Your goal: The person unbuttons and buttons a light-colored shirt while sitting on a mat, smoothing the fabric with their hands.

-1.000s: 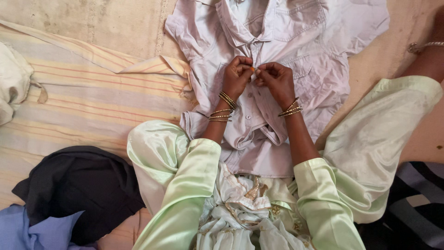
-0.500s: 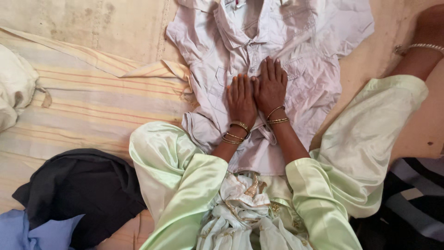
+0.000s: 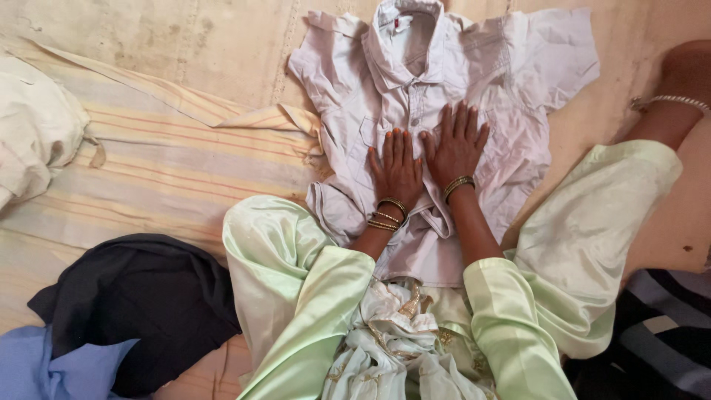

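one pale lilac short-sleeved shirt [image 3: 511, 96] lies flat, front up, in the upper centre of the frame. long axis runs top to bottom: collar points to the top edge, hem toward the person's lap. sleeves spread left and right. button placket runs down the middle.

left hand [image 3: 396, 169] and right hand [image 3: 457, 146], two in all, rest side by side on the shirt front, palms down, fingers spread flat and pointing at the collar. no pinch, nothing gripped, just pressed on the cloth. thumbs nearly touching over the placket. gold bangles [image 3: 386, 215] on both wrists.

person sits behind the hem in pale green satin clothes [image 3: 285, 259], knees out to either side.

shirt's left edge overlaps one striped cream sheet [image 3: 148, 163] covering the left half. on it: one white bundle [image 3: 33, 126] at the upper left, one black garment [image 3: 129, 304] at the lower left, one blue cloth [image 3: 52, 367] in the lower left corner, touching the black one.

beige floor [image 3: 229, 37] along the top.
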